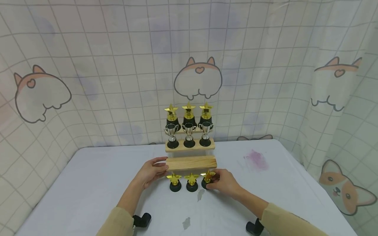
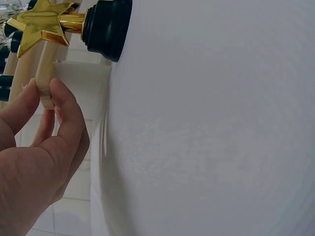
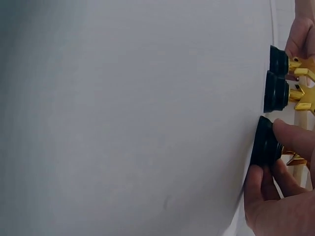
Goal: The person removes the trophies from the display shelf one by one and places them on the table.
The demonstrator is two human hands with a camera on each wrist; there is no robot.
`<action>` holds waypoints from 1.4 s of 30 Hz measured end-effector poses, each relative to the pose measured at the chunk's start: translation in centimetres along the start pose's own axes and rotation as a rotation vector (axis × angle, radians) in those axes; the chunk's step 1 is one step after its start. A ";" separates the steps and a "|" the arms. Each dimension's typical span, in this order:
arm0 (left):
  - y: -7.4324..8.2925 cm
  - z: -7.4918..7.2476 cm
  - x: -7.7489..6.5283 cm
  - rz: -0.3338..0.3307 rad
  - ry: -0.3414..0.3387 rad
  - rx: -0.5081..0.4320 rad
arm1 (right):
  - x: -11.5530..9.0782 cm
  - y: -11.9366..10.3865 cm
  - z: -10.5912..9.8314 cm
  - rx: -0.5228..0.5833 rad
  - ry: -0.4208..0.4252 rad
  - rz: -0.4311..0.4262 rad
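My left hand (image 1: 153,172) pinches the left end of the lowest wooden shelf board (image 1: 191,163) between thumb and fingers, plain in the left wrist view. In front of this board, a row of gold star trophies with black bases stands on the table: one at left (image 1: 175,182), one in the middle (image 1: 192,182) and one at right (image 1: 207,177). The right hand (image 1: 225,182) grips the right star trophy, with thumb and fingers around its black base (image 3: 266,142). That base looks slightly tilted in the right wrist view, and the fingers partly cover the star.
Behind the lowest board, a middle shelf (image 1: 189,148) bears three silver cup trophies (image 1: 189,134). Three more gold star trophies (image 1: 188,113) stand on the top shelf at the back. White cloth covers the table (image 1: 103,186), and a patterned curtain (image 1: 124,65) hangs behind.
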State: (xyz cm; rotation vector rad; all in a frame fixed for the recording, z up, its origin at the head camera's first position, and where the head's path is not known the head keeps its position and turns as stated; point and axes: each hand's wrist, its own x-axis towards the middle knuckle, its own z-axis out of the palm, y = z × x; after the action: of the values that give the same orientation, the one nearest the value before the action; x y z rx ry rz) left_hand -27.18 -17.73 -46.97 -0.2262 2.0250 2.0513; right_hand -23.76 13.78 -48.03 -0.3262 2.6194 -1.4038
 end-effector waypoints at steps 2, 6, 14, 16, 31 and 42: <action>0.0 0.0 0.0 -0.002 0.003 0.000 | 0.0 -0.1 0.0 0.007 -0.003 0.003; -0.1 0.1 0.0 -0.004 0.006 -0.001 | -0.2 -0.1 -0.3 0.017 -0.007 0.000; -0.1 0.3 0.0 0.003 0.004 0.002 | -0.6 0.4 -1.1 0.044 0.001 0.017; 0.0 0.3 0.0 0.006 0.005 0.001 | -0.7 0.5 -1.4 0.047 0.010 0.017; 0.0 0.2 0.0 0.008 0.001 -0.027 | 0.1 -0.5 -4.1 0.086 0.181 0.043; 0.3 0.3 -0.4 0.009 0.005 -0.024 | 1.2 -1.9 -4.4 0.228 0.236 0.015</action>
State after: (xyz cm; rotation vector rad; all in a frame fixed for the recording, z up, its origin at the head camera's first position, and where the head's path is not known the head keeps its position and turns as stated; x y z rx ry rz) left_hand -26.86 -17.42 -46.58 -0.2267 2.0089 2.0834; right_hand -25.73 16.00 -44.09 -0.1172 2.5904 -1.8151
